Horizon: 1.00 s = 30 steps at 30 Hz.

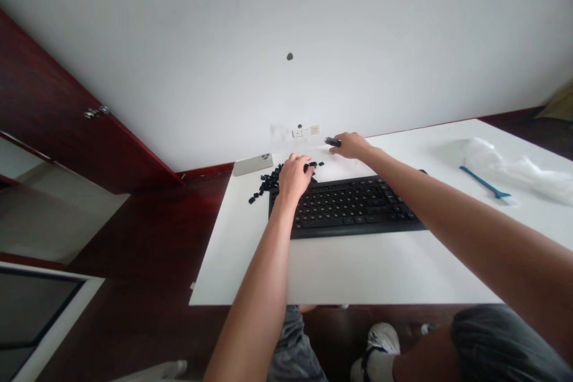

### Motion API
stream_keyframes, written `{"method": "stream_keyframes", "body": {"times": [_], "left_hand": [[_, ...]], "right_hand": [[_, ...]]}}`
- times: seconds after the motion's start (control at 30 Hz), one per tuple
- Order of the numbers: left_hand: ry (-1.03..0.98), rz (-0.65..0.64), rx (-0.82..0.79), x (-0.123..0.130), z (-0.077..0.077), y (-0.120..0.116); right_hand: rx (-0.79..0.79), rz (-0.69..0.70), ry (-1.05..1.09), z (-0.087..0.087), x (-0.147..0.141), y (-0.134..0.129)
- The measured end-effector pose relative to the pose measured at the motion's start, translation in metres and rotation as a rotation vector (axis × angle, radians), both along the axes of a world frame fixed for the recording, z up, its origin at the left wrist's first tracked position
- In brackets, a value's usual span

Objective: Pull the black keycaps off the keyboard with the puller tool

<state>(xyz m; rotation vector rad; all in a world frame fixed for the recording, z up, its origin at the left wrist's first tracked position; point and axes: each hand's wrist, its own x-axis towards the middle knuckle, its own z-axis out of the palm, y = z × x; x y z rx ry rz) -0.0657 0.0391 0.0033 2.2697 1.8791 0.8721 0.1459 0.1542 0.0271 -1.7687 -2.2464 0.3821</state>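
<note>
A black keyboard (349, 206) lies on the white table, with many of its keycaps off and the switch posts showing. Loose black keycaps (270, 181) are heaped at its upper left corner. Over that heap, my left hand (294, 175) is curled, with a black keycap (307, 167) between thumb and fingers. My right hand (353, 144) is beyond the keyboard's back edge, closed on a small black brush (332, 142) whose bristle end points left. Part of the keyboard's right end is hidden under my right forearm.
A phone (253, 165) lies face down at the table's back left. To the right are a blue pry tool (486, 182) and a clear plastic bag (514, 167). Wall sockets (306, 131) sit behind the white table (358, 268). A dark red door (80, 101) stands at left.
</note>
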Motion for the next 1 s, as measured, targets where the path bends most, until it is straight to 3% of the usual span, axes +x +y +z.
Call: {"method": "stream_keyframes", "body": {"times": [0.17,0.3,0.4,0.47,0.6,0.83,1.0], "left_hand": [[-0.055,0.056,0.045,-0.001,0.006,0.000],[-0.079,0.047,0.024,0.001,0.006,0.000],[-0.120,-0.007,0.023,0.005,0.006,0.000],[-0.180,-0.068,0.006,0.012,0.006,0.000],[-0.342,-0.289,-0.108,0.038,0.007,-0.006],[-0.455,-0.471,-0.235,0.073,0.004,-0.025],[-0.405,-0.379,-0.141,0.073,0.003,-0.026]], "right_hand": [[-0.018,0.010,0.019,-0.015,-0.014,-0.001],[-0.082,0.126,0.101,-0.011,-0.019,-0.014],[-0.090,0.088,0.336,0.001,-0.011,-0.024],[-0.018,0.023,0.610,0.011,-0.001,-0.032],[0.085,0.005,1.125,0.020,0.013,-0.055],[0.033,0.111,1.377,0.007,0.024,-0.090],[-0.148,0.067,1.580,0.001,0.036,-0.087]]}}
